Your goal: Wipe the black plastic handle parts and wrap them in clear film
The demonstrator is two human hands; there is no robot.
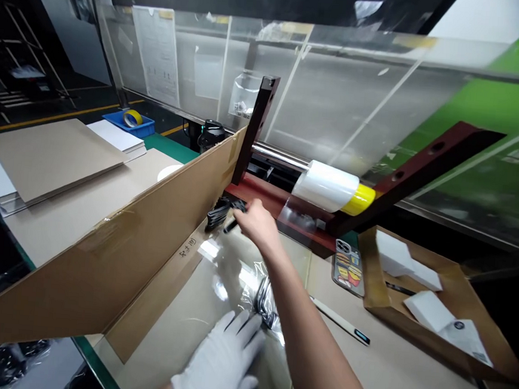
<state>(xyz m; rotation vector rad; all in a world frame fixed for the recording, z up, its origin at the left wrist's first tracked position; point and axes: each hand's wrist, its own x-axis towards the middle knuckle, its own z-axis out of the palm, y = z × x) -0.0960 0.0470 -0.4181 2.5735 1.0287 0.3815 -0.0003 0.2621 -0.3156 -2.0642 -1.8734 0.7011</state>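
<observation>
My left hand point(224, 359), in a white glove, lies flat with fingers spread on a clear plastic bag point(234, 282) that holds dark metal parts point(265, 306). My bare right hand point(257, 219) reaches forward, fingers closed round a thin dark tool point(230, 225), close to a stack of black parts point(216, 214) at the foot of a dark red frame point(263, 198). A roll of clear film with a yellow core point(332, 188) sits on that frame.
A tall cardboard flap point(115, 249) stands along the left. Flat cardboard sheets point(51, 154) and a blue tray with yellow tape point(133, 120) lie beyond it. A phone point(349, 267), a long pen-like tool point(341, 322) and an open box with white pieces point(426, 297) sit on the right.
</observation>
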